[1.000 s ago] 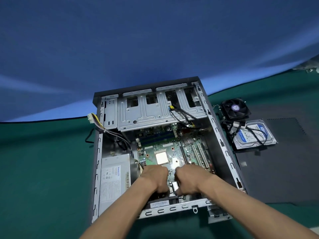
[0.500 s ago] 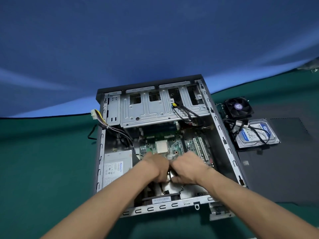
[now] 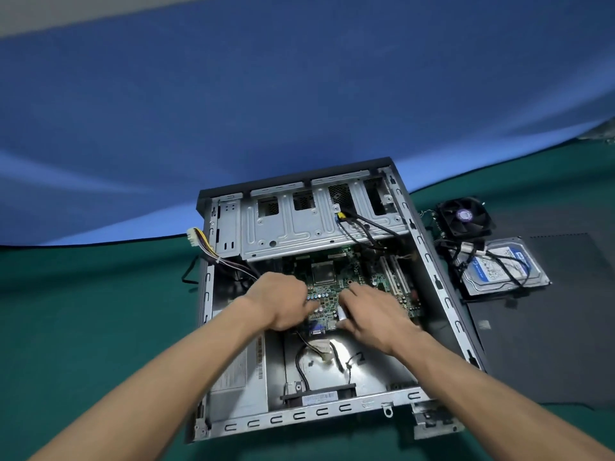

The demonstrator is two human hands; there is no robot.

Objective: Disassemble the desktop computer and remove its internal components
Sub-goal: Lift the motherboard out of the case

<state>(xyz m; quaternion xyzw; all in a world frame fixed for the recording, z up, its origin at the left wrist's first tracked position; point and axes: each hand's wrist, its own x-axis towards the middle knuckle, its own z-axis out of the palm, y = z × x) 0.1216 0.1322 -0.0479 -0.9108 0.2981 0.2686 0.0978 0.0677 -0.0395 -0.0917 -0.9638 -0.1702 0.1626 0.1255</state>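
The open desktop case (image 3: 299,415) lies flat on the green mat. Its green motherboard (image 3: 327,296) sits pushed up under the silver drive cage (image 3: 299,227), away from the near wall. My left hand (image 3: 283,302) grips the board's left near corner with curled fingers. My right hand (image 3: 369,316) grips the near edge by the port block, thumb on the edge. Bare metal floor with loose wires (image 3: 326,352) shows between the board and the near wall. The board's far part is hidden under the cage.
The grey power supply (image 3: 239,377) sits in the case's left side, its cable bundle with a white plug (image 3: 194,236) hanging over the left wall. To the right lie a black cooler fan (image 3: 466,217), a hard drive (image 3: 506,267) and the dark side panel (image 3: 549,327).
Both hands moved away from me with the motherboard. The board slid from the near wall toward the drive cage, baring the case floor and its wires.
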